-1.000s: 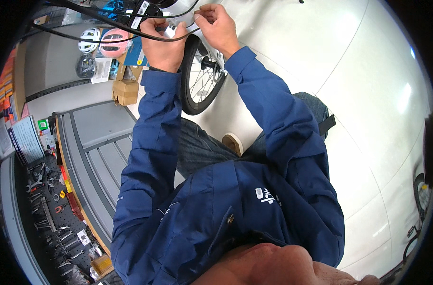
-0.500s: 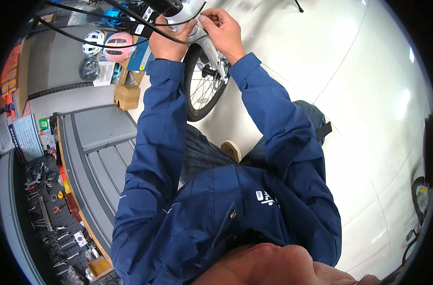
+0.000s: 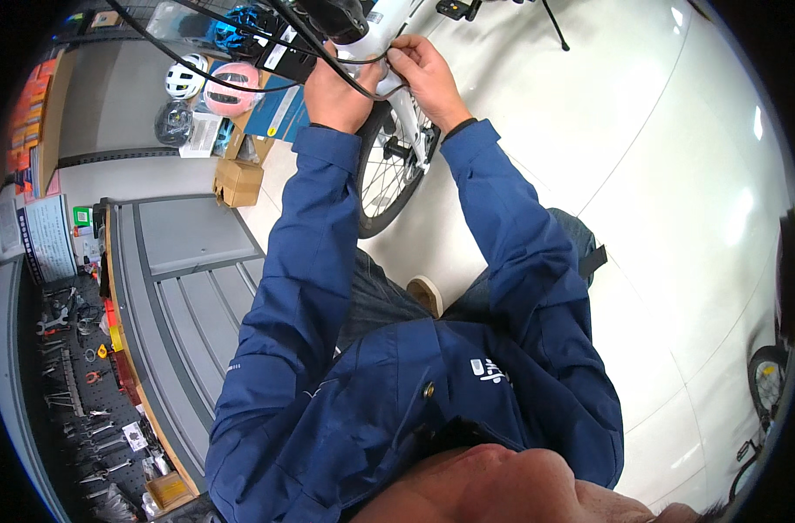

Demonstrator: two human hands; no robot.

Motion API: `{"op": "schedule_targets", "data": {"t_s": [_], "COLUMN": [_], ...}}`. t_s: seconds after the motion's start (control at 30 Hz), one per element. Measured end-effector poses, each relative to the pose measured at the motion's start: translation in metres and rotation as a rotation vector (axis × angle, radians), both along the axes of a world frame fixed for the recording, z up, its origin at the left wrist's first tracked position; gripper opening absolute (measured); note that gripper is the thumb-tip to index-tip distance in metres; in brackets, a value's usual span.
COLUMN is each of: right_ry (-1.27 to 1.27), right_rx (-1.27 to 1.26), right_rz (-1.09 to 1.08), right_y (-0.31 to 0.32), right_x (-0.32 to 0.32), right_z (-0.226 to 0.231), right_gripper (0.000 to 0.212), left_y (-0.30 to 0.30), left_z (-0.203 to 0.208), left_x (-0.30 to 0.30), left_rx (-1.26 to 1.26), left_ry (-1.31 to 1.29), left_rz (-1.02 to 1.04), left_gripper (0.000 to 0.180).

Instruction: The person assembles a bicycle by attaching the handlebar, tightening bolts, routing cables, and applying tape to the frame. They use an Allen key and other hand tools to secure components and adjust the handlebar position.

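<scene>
A white bicycle frame (image 3: 382,33) stands in front of me, its white fork (image 3: 406,113) and spoked front wheel (image 3: 388,183) below my hands. Beside the front of the frame, my right hand (image 3: 432,83) pinches the end of a thin black cable (image 3: 354,61) between thumb and fingers. My left hand (image 3: 338,94) is closed against the frame's other side, its thumb toward the right hand. Cables and the frame hide what the left fingers hold. Another black cable (image 3: 310,39) runs across in front of the left hand.
Left, a grey bench (image 3: 197,235) stands beside a dark tool board (image 3: 75,383) with several wrenches. Helmets, including a pink one (image 3: 232,87), sit above a cardboard box (image 3: 238,183). A kickstand (image 3: 556,26) touches the tiled floor. At the far right is another wheel (image 3: 766,383).
The bicycle and both hands sit lower and farther right in view. The thin cable's end, free above the right hand before, is now at its fingertips. My left hand stays by the frame.
</scene>
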State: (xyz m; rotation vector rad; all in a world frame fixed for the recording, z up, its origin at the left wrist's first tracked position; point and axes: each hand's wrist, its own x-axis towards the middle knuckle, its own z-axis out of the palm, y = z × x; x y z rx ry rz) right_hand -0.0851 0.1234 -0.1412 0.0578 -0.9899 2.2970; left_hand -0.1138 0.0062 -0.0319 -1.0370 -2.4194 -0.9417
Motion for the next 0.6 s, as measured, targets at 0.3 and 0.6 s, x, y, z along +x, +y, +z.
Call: {"op": "schedule_targets", "data": {"t_s": [0.3, 0.6], "right_ry": [0.017, -0.014], "right_rx": [0.074, 0.038], "right_rz": [-0.014, 0.040], "right_y": [0.002, 0.002], "right_x": [0.006, 0.015], "right_z": [-0.001, -0.003], "right_gripper": [0.033, 0.035], "left_y": [0.024, 0.019], "left_z": [0.001, -0.012], "left_x": [0.009, -0.012], "left_rx": [0.001, 0.025], "left_ry": [0.135, 0.092], "left_rz": [0.202, 0.087], "left_gripper": [0.060, 0.062]}}
